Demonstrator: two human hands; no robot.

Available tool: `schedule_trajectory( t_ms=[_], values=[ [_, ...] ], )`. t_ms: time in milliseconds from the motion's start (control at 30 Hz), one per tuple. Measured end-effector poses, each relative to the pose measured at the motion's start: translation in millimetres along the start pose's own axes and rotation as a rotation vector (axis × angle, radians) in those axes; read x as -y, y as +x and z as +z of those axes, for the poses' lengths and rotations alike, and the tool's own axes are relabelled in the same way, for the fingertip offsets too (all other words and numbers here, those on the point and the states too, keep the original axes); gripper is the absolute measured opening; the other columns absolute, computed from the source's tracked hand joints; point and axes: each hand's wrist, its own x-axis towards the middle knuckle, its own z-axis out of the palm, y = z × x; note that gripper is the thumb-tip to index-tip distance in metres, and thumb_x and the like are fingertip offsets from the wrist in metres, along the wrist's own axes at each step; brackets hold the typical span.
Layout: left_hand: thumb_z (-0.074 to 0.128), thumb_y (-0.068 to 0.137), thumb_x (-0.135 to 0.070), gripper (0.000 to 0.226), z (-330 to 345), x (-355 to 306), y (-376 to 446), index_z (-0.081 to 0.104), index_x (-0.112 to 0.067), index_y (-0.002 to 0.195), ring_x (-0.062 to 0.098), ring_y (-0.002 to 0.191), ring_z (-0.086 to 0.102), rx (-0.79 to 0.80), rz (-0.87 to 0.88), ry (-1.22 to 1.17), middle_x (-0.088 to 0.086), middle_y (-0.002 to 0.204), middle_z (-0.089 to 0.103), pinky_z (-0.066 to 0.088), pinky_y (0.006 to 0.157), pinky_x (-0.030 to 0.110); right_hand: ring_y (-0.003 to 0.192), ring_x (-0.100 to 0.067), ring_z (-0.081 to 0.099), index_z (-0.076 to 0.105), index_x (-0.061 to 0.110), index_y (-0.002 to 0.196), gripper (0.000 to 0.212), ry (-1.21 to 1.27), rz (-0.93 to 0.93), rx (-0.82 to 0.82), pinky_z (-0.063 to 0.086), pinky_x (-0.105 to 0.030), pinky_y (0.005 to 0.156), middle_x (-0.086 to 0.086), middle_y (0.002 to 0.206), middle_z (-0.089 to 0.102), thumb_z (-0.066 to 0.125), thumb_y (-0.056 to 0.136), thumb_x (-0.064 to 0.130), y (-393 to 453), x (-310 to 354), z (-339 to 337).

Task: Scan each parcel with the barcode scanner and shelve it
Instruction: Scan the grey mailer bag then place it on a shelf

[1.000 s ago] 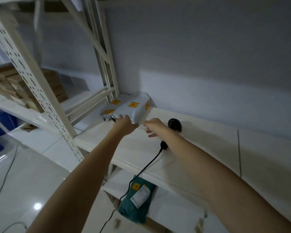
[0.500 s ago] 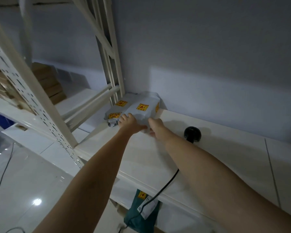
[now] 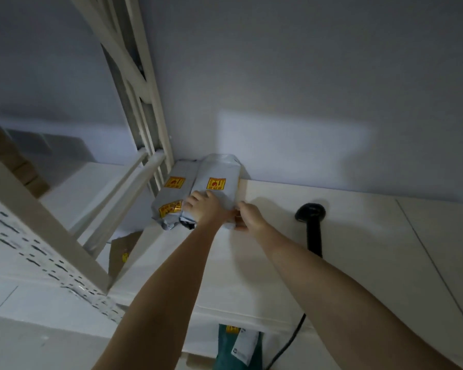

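Left hand (image 3: pixel 204 206) is lying on top of the grey parcel (image 3: pixel 219 188), fingers spread flat. Right hand (image 3: pixel 247 216) is pinching parcel's near right corner; fingertips hidden. Parcel is sitting on white shelf (image 3: pixel 251 263) at back wall. A 2nd grey parcel (image 3: pixel 171 198) is touching its left side, scanner (image 3: pixel 311 217) lying right of it, cable partly hidden by right arm. Teal parcel (image 3: pixel 238 348) below, cut off.

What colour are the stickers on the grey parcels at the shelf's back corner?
Yellow with red print, clearest in the head view on the grey plastic parcel under both hands.
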Motion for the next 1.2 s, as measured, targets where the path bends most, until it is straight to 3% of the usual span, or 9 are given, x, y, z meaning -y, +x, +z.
schedule_trajectory(
  t_ms=[167, 267, 400, 500, 667, 733, 833, 1033, 1200],
  values=[
    [0.062, 0.061, -0.076, 0.112, -7.1, 17.1, -13.3, 0.024, -0.012, 0.144, 0.044, 0.133, 0.025, -0.017, 0.082, -0.118, 0.024, 0.143, 0.025, 0.026, 0.106, 0.051, 0.064, -0.024, 0.059, 0.058, 0.007, 0.082, 0.028, 0.126, -0.088, -0.141, 0.048, -0.030, 0.059, -0.014, 0.079, 0.060, 0.039, 0.093, 0.024, -0.9, -12.8, -5.8],
    [0.058, 0.065, -0.076, 0.106, -3.8, 18.5, -29.3, 0.024, -0.014, 0.145, 0.042, 0.134, 0.025, -0.015, 0.129, -0.141, 0.023, 0.145, 0.027, 0.024, 0.107, 0.051, 0.063, -0.022, 0.065, 0.066, 0.010, 0.086, 0.031, 0.169, -0.071, -0.086, 0.052, -0.028, 0.059, -0.007, 0.069, 0.068, 0.052, 0.091, 0.038, -7.8, -16.8, -10.6],
    [0.054, 0.073, -0.067, 0.091, -3.8, 16.1, -46.1, 0.027, -0.017, 0.144, 0.039, 0.136, 0.027, 0.037, 0.180, -0.019, 0.022, 0.146, 0.028, 0.026, 0.105, 0.051, 0.038, -0.014, 0.057, 0.063, 0.005, 0.073, 0.015, 0.135, -0.084, -0.118, 0.045, -0.024, 0.044, -0.003, 0.047, 0.060, 0.068, 0.083, 0.015, -16.4, -21.5, -6.3],
    [0.054, 0.082, -0.052, 0.083, -15.3, 7.7, -50.6, 0.019, -0.016, 0.147, 0.037, 0.144, 0.010, 0.007, 0.272, 0.082, 0.020, 0.154, 0.016, 0.013, 0.112, 0.058, 0.056, -0.020, 0.061, 0.065, -0.001, 0.082, 0.016, 0.169, -0.084, -0.227, 0.049, -0.024, 0.047, -0.009, 0.067, 0.062, 0.074, 0.077, 0.012, -15.8, -17.9, -1.4],
    [0.048, 0.088, -0.013, 0.050, -73.8, -16.5, -40.7, 0.037, 0.003, 0.134, 0.040, 0.119, 0.050, 0.075, 0.448, -0.263, 0.022, 0.130, 0.049, 0.046, 0.090, 0.045, 0.090, -0.028, 0.066, 0.054, -0.003, 0.104, 0.054, 0.117, -0.161, -0.380, 0.054, -0.036, 0.073, -0.014, 0.097, 0.067, 0.081, 0.065, 0.023, -27.4, -9.4, 1.2],
    [0.045, 0.095, -0.022, 0.047, -81.9, -31.4, -48.8, 0.034, 0.002, 0.134, 0.038, 0.110, 0.056, -0.142, 0.479, -0.007, 0.020, 0.126, 0.051, 0.051, 0.086, 0.044, 0.079, -0.028, 0.063, 0.038, 0.005, 0.105, 0.057, 0.051, -0.215, -0.466, 0.053, -0.038, 0.071, -0.007, 0.085, 0.062, 0.076, 0.070, 0.030, -39.3, -7.7, 1.8],
    [0.043, 0.096, -0.043, 0.070, -61.3, -47.8, -64.9, 0.024, 0.007, 0.142, 0.033, 0.100, 0.064, -0.231, 0.607, 0.373, 0.018, 0.119, 0.060, 0.055, 0.079, 0.040, 0.077, -0.024, 0.057, 0.038, 0.007, 0.116, 0.043, -0.111, -0.304, -0.629, 0.050, -0.037, 0.071, 0.002, 0.085, 0.055, 0.059, 0.086, 0.030, -59.6, -4.4, 4.3],
    [0.045, 0.095, -0.045, 0.078, -58.5, -55.5, -54.8, 0.017, 0.009, 0.143, 0.028, 0.099, 0.065, -0.305, 0.581, 0.420, 0.015, 0.118, 0.063, 0.053, 0.079, 0.035, 0.087, -0.028, 0.062, 0.034, 0.015, 0.115, 0.058, -0.019, -0.369, -0.567, 0.053, -0.041, 0.078, -0.004, 0.097, 0.063, 0.042, 0.072, 0.052, -84.5, -0.4, 14.4],
    [0.054, 0.092, -0.041, 0.060, -64.1, -55.0, -51.7, 0.036, 0.001, 0.131, 0.028, 0.103, 0.063, -0.265, 0.529, 0.255, 0.011, 0.116, 0.061, 0.045, 0.075, 0.032, 0.080, -0.026, 0.065, 0.027, 0.020, 0.100, 0.042, -0.260, -0.458, -0.620, 0.052, -0.038, 0.070, 0.002, 0.090, 0.062, 0.060, 0.081, 0.039, -78.1, -1.9, 13.4]
  ],
)
